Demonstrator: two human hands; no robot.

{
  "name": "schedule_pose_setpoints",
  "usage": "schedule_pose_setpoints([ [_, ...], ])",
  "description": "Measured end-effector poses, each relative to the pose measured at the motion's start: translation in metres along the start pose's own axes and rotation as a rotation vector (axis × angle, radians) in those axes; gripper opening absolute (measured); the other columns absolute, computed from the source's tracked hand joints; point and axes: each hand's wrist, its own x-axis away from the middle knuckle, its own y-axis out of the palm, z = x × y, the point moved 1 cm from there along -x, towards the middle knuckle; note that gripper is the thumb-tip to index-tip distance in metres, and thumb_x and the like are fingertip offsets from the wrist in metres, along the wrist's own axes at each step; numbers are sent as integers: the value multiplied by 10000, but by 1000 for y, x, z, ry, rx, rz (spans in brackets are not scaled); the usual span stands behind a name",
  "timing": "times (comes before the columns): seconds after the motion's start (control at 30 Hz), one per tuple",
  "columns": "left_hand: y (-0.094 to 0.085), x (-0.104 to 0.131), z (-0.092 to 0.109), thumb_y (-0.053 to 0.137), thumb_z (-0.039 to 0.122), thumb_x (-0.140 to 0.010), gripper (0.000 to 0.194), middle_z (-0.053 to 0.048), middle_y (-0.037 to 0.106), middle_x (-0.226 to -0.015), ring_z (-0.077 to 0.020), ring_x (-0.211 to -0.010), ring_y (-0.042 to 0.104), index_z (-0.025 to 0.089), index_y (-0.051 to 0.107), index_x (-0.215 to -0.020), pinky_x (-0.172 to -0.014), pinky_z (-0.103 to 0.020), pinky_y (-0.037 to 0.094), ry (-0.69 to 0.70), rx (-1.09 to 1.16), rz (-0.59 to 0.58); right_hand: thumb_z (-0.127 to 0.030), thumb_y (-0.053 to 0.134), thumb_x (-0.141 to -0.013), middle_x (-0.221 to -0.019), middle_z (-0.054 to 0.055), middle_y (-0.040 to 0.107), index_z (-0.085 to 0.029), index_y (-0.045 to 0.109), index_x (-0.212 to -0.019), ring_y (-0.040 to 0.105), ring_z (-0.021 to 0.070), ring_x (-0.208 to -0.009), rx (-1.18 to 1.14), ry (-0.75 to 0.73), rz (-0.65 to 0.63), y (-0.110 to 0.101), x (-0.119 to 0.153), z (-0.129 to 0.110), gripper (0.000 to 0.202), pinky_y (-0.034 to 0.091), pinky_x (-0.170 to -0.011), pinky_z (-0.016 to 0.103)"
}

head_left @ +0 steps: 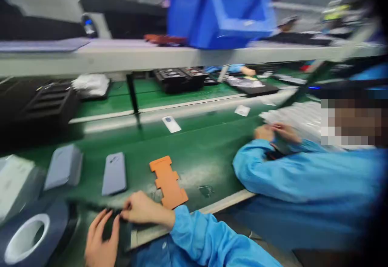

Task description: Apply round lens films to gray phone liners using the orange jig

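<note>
Near the bench's front edge, my left hand [102,238] and my right hand [145,209] meet at a small dark strip [113,211], blurred, between their fingertips. The fingers of my right hand are pinched at its right end. My left thumb and fingertips are at its other side. A dark roll [57,222] with a white core lies left of my left hand. Behind my hands sit a grey phone-shaped piece [114,174] and a stack of similar pieces [63,166]. An orange notched plate [168,182] lies just beyond my right wrist.
A person in blue sleeves [291,170] works at the right, beside stacked clear bags [297,119]. A white card [171,124] lies on the green bench [206,137]. Blue bins [218,16] stand on the shelf [115,60] above. Black trays [45,105] are at the left.
</note>
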Motion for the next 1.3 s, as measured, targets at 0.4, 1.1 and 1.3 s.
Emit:
schedule_pose_setpoints([
  [0.4,2,29,-2,708,305,-961,330,-128,686,-1366,-293,-1255,669,235,700,-1282,-1105,-512,557,-83,-170,45,-196,537,-827,-952,51,802,-139,820,-1023,719,209,-857,-565,10,-249,16,-16,18,349,564,-813,305],
  [1.1,-22,3,27,640,493,-981,344,-71,776,-959,-193,-767,758,166,742,-1016,-686,-290,602,-690,428,275,-152,629,-830,-1106,125,806,-131,763,-1199,775,204,-937,-679,84,-139,0,-7,25,393,609,-908,364],
  [1.3,23,-18,73,727,471,-920,332,-67,776,-907,-178,-660,735,162,760,-1035,-571,-267,562,-719,623,-76,-440,783,-838,-1041,101,817,-173,813,-1075,770,232,-948,-792,72,172,-41,19,32,359,616,-899,372],
])
